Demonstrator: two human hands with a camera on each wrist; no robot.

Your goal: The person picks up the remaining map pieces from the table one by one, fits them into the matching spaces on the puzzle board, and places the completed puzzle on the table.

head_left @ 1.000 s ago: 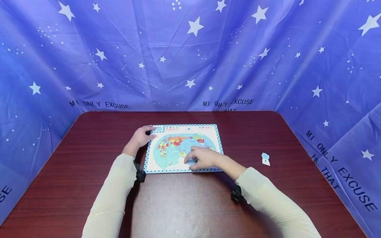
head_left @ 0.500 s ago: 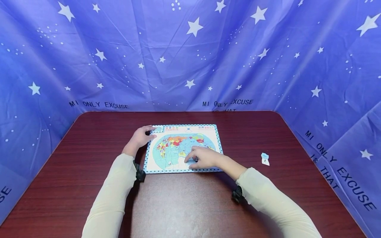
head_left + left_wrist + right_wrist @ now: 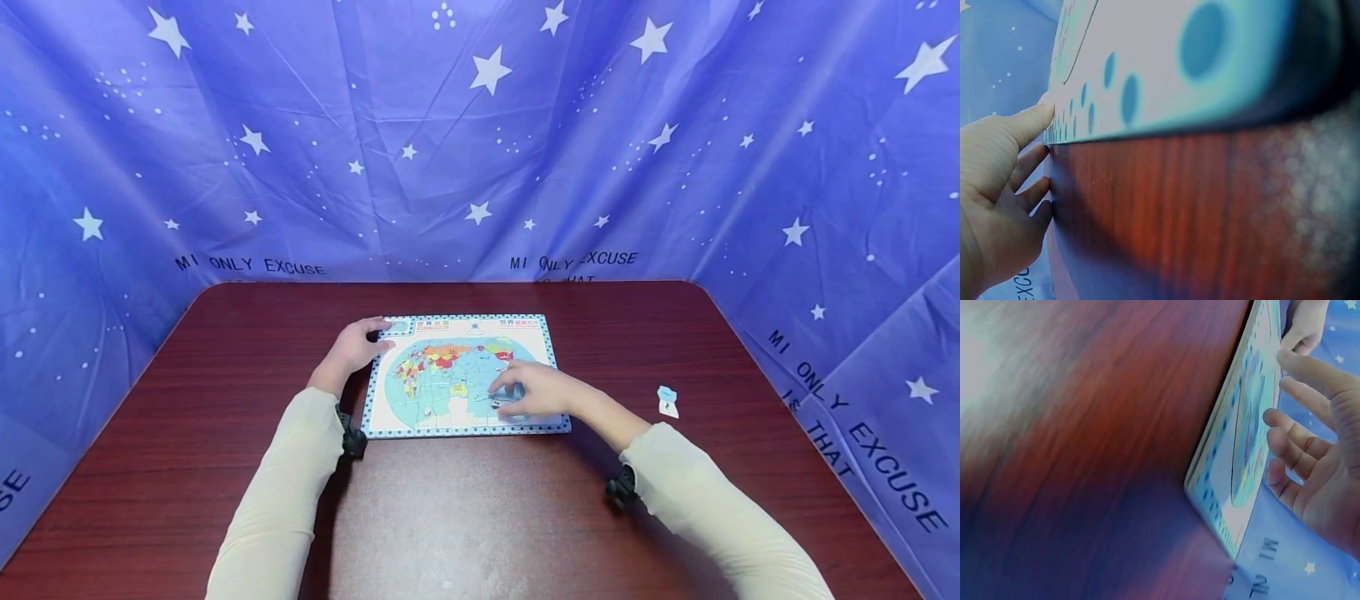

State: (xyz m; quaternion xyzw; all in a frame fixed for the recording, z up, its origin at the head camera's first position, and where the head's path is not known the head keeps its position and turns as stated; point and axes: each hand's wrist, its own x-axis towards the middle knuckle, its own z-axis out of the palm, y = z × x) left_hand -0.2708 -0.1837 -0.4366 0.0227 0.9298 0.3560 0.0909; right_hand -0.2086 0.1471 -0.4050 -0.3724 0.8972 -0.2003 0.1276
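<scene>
A world map jigsaw puzzle (image 3: pixel 381 412) lies flat in its dotted-border frame on the table. At its upper left corner rests my left hand (image 3: pixel 351 346); in the left wrist view its thumb (image 3: pixel 1036 120) touches the frame's border while the other fingers stay by the side edge. My right hand (image 3: pixel 536 389) is over the lower right part of the map, fingers spread and slightly bent, with nothing seen between them. It hides some of the pieces below. In the right wrist view, the fingertips (image 3: pixel 1275 440) appear just above the puzzle's surface.
One small light-blue and white puzzle piece (image 3: pixel 667 402) lies by itself on the dark red table (image 3: pixel 450 517), right of the frame. A blue curtain (image 3: pixel 420 183) with white stars hangs behind and along both sides.
My right hand has moved to the right over the map and its fingers have spread, uncovering the white lower middle area. The left hand has stayed in place.
</scene>
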